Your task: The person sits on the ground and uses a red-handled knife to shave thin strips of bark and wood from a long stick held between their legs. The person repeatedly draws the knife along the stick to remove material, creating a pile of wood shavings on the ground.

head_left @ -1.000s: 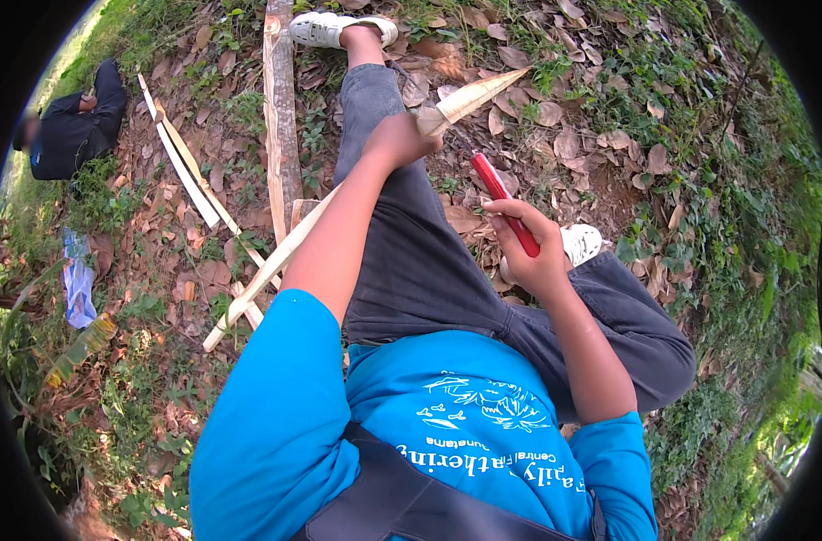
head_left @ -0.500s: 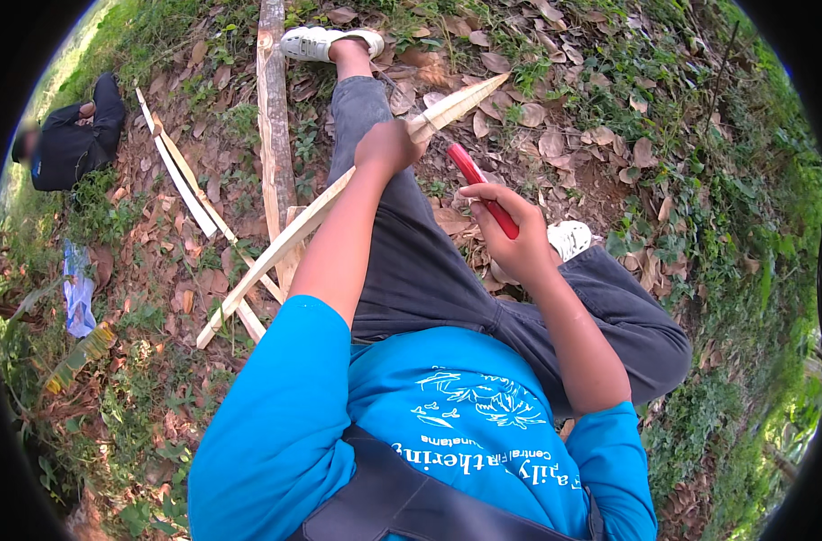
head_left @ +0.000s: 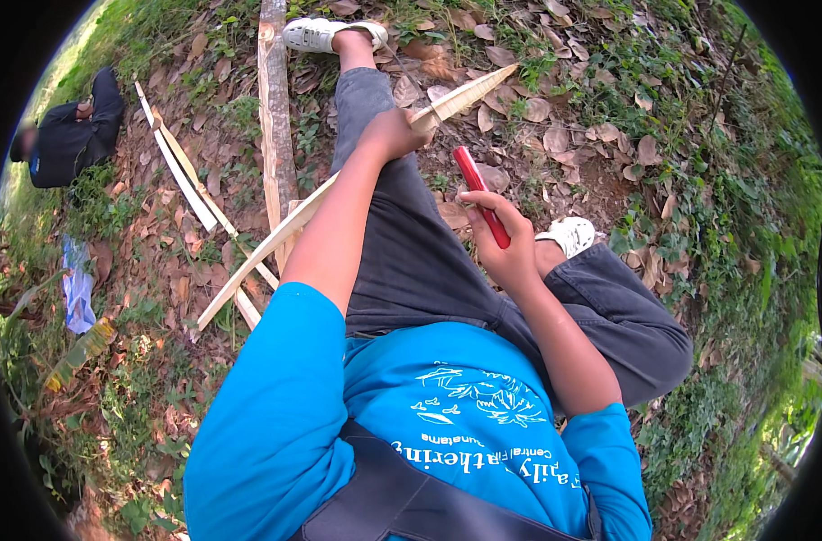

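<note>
My left hand (head_left: 391,133) grips a long pale split strip of wood (head_left: 275,236) that runs from the lower left over my left leg to a pointed tip at the upper right. My right hand (head_left: 503,243) holds a red-handled knife (head_left: 479,195) just right of the strip, the handle pointing up toward the strip's tip. I sit on the ground with grey trousers and white shoes (head_left: 319,34).
A thick wooden pole (head_left: 274,117) lies left of my leg, with more thin pale strips (head_left: 181,176) beside it. A person in dark clothes (head_left: 68,135) sits at the far left. Blue cloth (head_left: 77,287) lies on leaf-covered ground with grass around.
My right hand with the red-handled knife has moved up and left, closer to the strip's tip. My left hand keeps its grip on the strip.
</note>
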A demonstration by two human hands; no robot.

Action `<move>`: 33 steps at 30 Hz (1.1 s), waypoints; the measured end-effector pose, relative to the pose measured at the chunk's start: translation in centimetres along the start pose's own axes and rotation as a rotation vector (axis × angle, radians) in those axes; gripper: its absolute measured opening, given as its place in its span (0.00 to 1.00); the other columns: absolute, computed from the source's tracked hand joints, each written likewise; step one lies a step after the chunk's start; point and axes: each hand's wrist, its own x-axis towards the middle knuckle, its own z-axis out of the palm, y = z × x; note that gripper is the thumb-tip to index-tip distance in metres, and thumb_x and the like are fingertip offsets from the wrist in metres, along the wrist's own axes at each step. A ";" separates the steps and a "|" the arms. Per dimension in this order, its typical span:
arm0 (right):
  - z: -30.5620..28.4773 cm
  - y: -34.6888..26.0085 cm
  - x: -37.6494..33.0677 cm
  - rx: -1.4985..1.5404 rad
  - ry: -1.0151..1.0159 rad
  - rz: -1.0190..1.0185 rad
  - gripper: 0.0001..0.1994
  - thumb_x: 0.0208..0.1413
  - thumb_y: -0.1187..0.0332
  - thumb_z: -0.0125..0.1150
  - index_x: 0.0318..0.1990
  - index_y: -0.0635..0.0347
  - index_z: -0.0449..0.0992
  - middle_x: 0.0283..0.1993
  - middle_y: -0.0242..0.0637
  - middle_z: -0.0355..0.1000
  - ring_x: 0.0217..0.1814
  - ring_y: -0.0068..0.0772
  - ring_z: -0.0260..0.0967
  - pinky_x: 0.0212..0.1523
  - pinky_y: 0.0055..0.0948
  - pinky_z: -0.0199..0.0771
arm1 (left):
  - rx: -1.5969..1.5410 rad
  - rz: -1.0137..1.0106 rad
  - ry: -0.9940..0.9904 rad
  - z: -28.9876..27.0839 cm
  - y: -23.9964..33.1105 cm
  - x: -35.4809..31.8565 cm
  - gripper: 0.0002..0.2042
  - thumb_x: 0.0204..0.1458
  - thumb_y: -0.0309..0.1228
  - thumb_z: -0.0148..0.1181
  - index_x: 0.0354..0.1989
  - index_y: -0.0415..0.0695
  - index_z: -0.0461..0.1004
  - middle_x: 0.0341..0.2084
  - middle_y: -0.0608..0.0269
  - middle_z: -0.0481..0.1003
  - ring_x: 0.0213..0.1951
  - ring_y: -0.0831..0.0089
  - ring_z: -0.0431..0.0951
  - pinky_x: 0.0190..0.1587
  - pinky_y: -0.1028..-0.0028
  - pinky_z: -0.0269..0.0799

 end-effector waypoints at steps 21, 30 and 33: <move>-3.9 -4.0 -3.6 -0.275 -0.083 0.013 0.11 0.63 0.77 0.63 0.50 0.56 0.83 0.33 0.37 0.81 0.29 0.29 0.74 0.34 0.28 0.69 | 0.228 -0.088 0.225 0.6 3.2 -3.0 0.14 0.54 0.42 0.65 0.44 0.51 0.85 0.44 0.53 0.85 0.48 0.53 0.86 0.51 0.57 0.82; 2.0 -5.2 3.3 -0.188 0.003 0.078 0.11 0.63 0.78 0.62 0.50 0.59 0.83 0.40 0.41 0.83 0.39 0.23 0.79 0.42 0.23 0.75 | 0.227 -0.036 0.389 1.9 2.4 -3.1 0.12 0.54 0.41 0.66 0.42 0.49 0.84 0.37 0.52 0.85 0.39 0.52 0.87 0.42 0.54 0.83; 1.3 -4.3 3.8 -0.138 -0.020 0.104 0.10 0.64 0.77 0.62 0.51 0.60 0.83 0.44 0.38 0.83 0.42 0.21 0.77 0.45 0.22 0.74 | 0.240 -0.057 0.409 0.9 1.7 -2.8 0.13 0.54 0.42 0.66 0.41 0.47 0.83 0.36 0.53 0.85 0.39 0.53 0.87 0.42 0.55 0.83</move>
